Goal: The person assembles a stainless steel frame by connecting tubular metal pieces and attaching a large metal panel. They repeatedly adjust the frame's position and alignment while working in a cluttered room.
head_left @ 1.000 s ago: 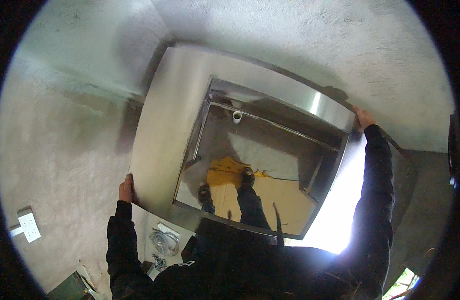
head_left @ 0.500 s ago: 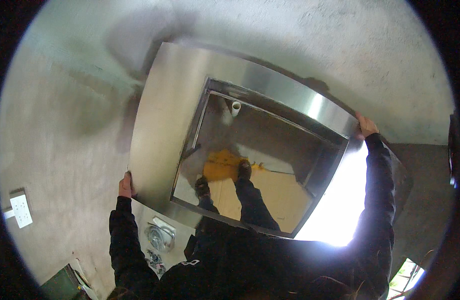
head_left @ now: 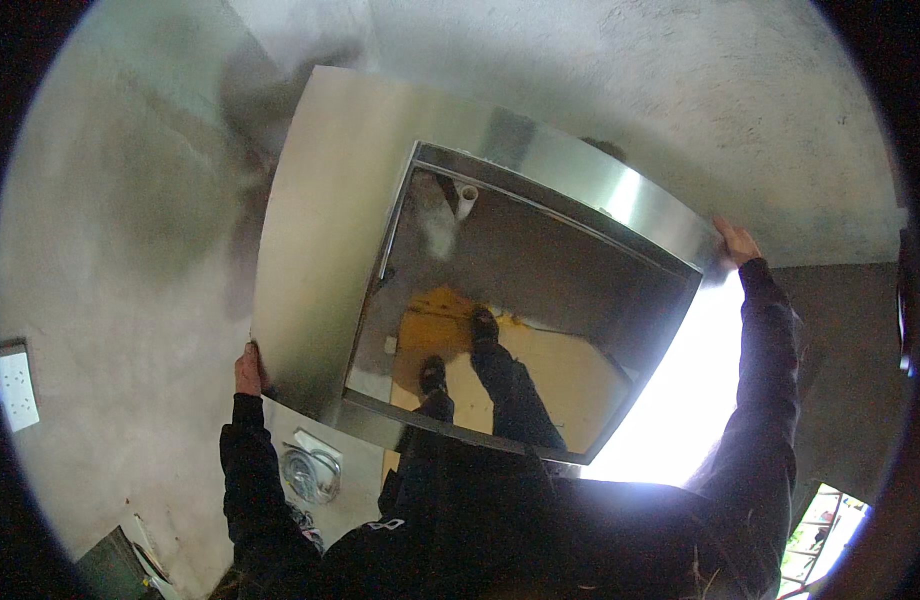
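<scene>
A stainless steel frame (head_left: 320, 230) with a large rectangular opening is held out in front of me, tilted down toward the right, close to the wall. My left hand (head_left: 248, 372) is closed on its lower left edge. At the upper right corner my right hand (head_left: 738, 243) grips the rim. The undersides of both grips are hidden behind the metal. Through the opening I see a white pipe end (head_left: 467, 198), my legs, and my shoes (head_left: 484, 324) standing on a tan sheet (head_left: 570, 385) with a torn orange-yellow patch (head_left: 430, 315).
A grey plastered wall (head_left: 150, 250) surrounds the frame, with a white socket plate (head_left: 18, 385) at far left. Below my left forearm lies a coiled hose in clear wrap (head_left: 310, 472). Bright light pours in at right; a barred window (head_left: 820, 535) shows at lower right.
My left shoe has stepped to the right on the sheet. The frame has shifted slightly up and left in view, still in both hands, while the socket plate has slid toward the left rim.
</scene>
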{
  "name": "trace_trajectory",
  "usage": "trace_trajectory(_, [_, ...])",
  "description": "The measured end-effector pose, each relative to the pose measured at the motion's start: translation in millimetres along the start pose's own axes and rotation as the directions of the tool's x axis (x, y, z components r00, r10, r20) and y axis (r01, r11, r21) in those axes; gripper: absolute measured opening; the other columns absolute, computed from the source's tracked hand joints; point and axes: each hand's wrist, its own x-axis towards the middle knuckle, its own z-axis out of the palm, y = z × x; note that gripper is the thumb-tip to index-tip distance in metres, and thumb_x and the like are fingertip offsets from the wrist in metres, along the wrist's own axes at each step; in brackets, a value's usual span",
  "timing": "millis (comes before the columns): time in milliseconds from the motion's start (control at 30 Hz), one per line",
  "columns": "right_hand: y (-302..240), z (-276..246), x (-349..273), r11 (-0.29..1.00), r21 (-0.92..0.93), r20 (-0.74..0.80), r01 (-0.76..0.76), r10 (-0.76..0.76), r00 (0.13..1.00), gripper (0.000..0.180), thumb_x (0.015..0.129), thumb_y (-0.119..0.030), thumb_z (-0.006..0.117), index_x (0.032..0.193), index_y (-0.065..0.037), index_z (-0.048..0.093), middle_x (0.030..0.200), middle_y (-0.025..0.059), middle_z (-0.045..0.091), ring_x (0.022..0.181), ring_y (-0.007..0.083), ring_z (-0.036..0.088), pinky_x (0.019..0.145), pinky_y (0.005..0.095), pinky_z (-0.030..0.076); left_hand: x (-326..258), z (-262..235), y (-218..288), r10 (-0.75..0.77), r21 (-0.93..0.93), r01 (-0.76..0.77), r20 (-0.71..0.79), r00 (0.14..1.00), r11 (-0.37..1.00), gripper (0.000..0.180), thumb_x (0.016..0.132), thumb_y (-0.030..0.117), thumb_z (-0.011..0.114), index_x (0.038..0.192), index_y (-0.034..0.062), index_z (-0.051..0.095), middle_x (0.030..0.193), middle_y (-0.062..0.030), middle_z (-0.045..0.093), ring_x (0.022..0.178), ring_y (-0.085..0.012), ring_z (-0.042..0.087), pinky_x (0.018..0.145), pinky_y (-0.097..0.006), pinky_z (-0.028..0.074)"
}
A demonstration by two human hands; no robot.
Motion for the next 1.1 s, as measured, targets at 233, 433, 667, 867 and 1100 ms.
trace_trajectory(233, [5,25,8,0.984,-0.166,-0.028,0.057,-0.062,0.998,0.049,0.084,-0.040,0.043,0.120,-0.007,0.047,0.119,0.0177,0.047,0.102,0.0326,0.049,0.089,0.0417,0.036,8,-6,-20,0.104,0.003,-0.104,-0.114,0.988,0.995,0.052,0.083,0.054,0.042,0.067,0.0068,0.053,0.053,0.0016,0.047,0.043,-0.0081,0.040,0.040,-0.025,0.029])
trace_trajectory(433, [-11,31,20,0.845,-0.424,-0.198,0.325,-0.436,0.878,0.057,0.072,-0.003,0.056,0.125,-0.016,0.041,0.082,0.0128,0.059,0.069,0.0290,0.058,0.061,0.0420,0.047,-13,-16,3,0.136,0.056,-0.129,-0.149,0.979,0.990,0.053,0.079,0.060,0.043,0.060,0.0105,0.047,0.047,0.0025,0.040,0.036,-0.0089,0.035,0.036,-0.026,0.023])
trace_trajectory(667, [-24,20,28,0.959,-0.221,-0.177,0.180,-0.221,0.959,0.045,0.072,-0.013,0.059,0.116,-0.015,0.049,0.078,0.0153,0.059,0.075,0.0306,0.058,0.063,0.0423,0.045,0,-1,-11,0.135,0.167,-0.111,-0.136,0.981,0.980,0.059,0.080,0.060,0.042,0.072,0.0038,0.057,0.059,-0.0026,0.052,0.049,-0.0123,0.044,0.045,-0.028,0.033])
trace_trajectory(867, [-52,-19,20,0.961,0.226,0.076,-0.158,0.144,0.987,0.057,0.080,-0.058,0.040,0.095,-0.008,0.063,0.075,0.0156,0.058,0.073,0.0251,0.056,0.062,0.0387,0.042,27,-7,-36,0.015,-0.001,-0.015,-0.082,0.996,1.000,0.055,0.084,0.051,0.044,0.084,-0.0029,0.058,0.074,-0.0050,0.058,0.064,-0.0139,0.050,0.058,-0.029,0.039])
trace_trajectory(1100, [-99,-22,37,0.771,0.606,0.165,-0.198,0.121,0.979,0.055,0.084,-0.056,0.040,0.081,-0.004,0.054,0.071,0.0059,0.051,0.063,0.0172,0.047,0.057,0.0345,0.039,-39,12,-101,-0.122,-0.426,-0.166,-0.570,0.813,0.889,0.064,0.082,0.055,0.042,0.122,0.0049,0.040,0.120,-0.0106,0.043,0.106,-0.0237,0.042,0.089,-0.037,0.033])
